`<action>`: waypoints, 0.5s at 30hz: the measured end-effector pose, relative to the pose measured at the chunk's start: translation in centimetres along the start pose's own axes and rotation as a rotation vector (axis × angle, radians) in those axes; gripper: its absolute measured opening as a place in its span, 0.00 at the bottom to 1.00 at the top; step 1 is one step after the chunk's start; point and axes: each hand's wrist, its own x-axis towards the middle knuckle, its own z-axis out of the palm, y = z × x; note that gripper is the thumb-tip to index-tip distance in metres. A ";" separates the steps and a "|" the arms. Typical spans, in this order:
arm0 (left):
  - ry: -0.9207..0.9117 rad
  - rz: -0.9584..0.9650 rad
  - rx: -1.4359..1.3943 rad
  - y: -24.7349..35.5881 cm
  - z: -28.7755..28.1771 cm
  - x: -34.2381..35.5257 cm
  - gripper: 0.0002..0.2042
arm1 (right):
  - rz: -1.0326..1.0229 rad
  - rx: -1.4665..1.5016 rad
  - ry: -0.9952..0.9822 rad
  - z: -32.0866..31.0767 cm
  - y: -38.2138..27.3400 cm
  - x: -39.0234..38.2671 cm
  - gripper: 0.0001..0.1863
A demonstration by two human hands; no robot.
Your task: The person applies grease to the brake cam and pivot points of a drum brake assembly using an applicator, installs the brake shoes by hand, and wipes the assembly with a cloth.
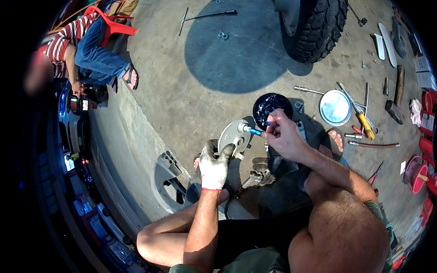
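Note:
My left hand (pixel 213 169), in a white and grey work glove, grips the lower edge of a round grey metal brake plate (pixel 229 135). A short shaft (pixel 255 132) coated with blue grease sticks out from the plate toward the right. My right hand (pixel 287 137) is bare, its fingers curled together at the shaft's end with a dab of blue grease at the fingertips. Whether they touch the shaft, I cannot tell. Just beyond them stands an open tin (pixel 254 107) of dark blue grease.
A silver lid (pixel 335 108), a yellow-handled screwdriver (pixel 364 123), a hammer (pixel 395 112) and several wrenches lie to the right. A knobby tyre (pixel 321 32) stands ahead. A grey spoked part (pixel 166 182) lies at left. Another person (pixel 93 57) sits at far left.

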 end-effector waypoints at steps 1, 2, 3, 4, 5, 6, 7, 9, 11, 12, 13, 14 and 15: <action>0.004 0.019 0.006 0.0 0.2 0.0 0.15 | 0.014 -0.024 0.001 0.0 0.0 0.0 0.17; 0.009 0.038 0.012 -0.1 0.3 0.0 0.15 | 0.009 -0.007 0.015 0.1 0.3 0.1 0.17; 0.020 0.089 0.065 -0.3 0.4 0.0 0.15 | 0.004 0.010 0.030 0.3 0.8 0.1 0.17; 0.030 0.141 0.117 -0.4 0.6 0.0 0.16 | -0.001 0.026 0.045 0.5 1.1 0.2 0.17; 0.040 0.193 0.169 -0.4 0.7 0.0 0.16 | 0.011 0.050 0.041 0.6 1.3 0.2 0.17; 0.050 0.186 0.168 -0.4 0.8 -0.1 0.16 | 0.023 0.073 0.037 0.7 1.4 0.3 0.18; 0.059 0.181 0.166 0.4 1.1 -0.4 0.16 | 0.035 0.095 0.035 0.8 1.5 0.4 0.18; 0.065 0.170 0.153 1.1 1.4 -0.6 0.15 | 0.117 0.237 0.017 1.0 1.8 0.6 0.17; 0.067 0.159 0.137 1.3 1.4 -0.7 0.15 | 0.193 0.352 0.007 1.2 1.6 0.8 0.17; 0.079 0.178 0.146 1.2 1.5 -0.7 0.15 | 0.231 0.393 0.009 1.2 1.5 0.9 0.17; 0.094 0.196 0.156 1.0 1.6 -0.7 0.15 | 0.269 0.435 0.008 1.4 1.4 1.0 0.17; 0.108 0.213 0.166 0.8 1.6 -0.8 0.15 | 0.271 0.441 0.013 1.5 1.3 1.1 0.17; 0.123 0.235 0.186 0.7 1.5 -0.8 0.15 | 0.272 0.446 0.018 1.7 1.1 1.1 0.17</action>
